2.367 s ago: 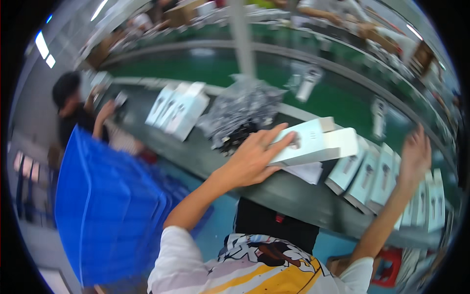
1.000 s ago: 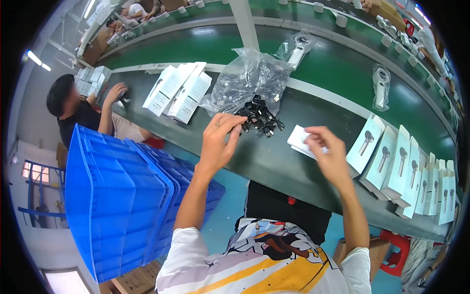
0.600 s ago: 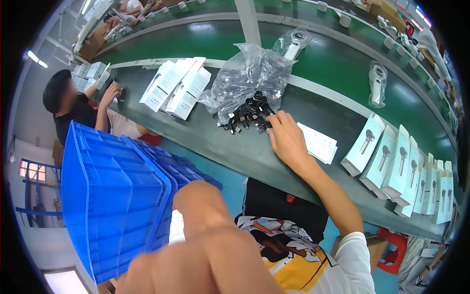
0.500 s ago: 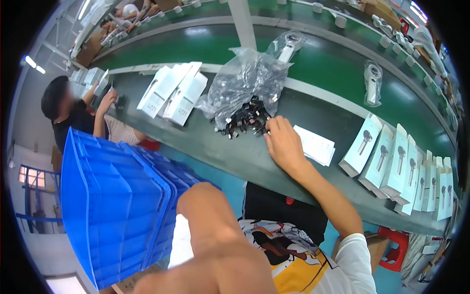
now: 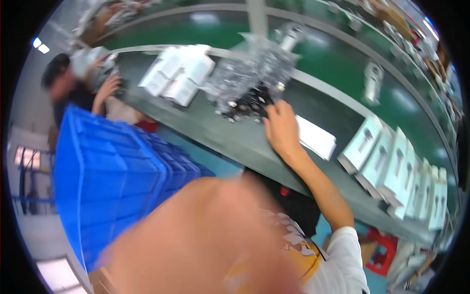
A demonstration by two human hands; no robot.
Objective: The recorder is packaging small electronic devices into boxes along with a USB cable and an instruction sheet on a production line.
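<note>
Presently, the right hand (image 5: 283, 126) touches black cables (image 5: 248, 102) at their right edge, left of white papers (image 5: 317, 138). The left hand (image 5: 196, 235) is blurred; I cannot tell either grip.

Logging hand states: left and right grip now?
Left hand: blurred close to the camera; grip can't be told.
Right hand: fingertips at the black cables; holding one or not can't be told.

This looks like a factory packing line, as the green conveyor belt (image 5: 333, 61), row of matching cartons (image 5: 397, 164), heap of black cables (image 5: 252, 104), blue crates (image 5: 112, 171) and co-worker (image 5: 82, 96) along the bench (image 5: 196, 122) show.
</note>
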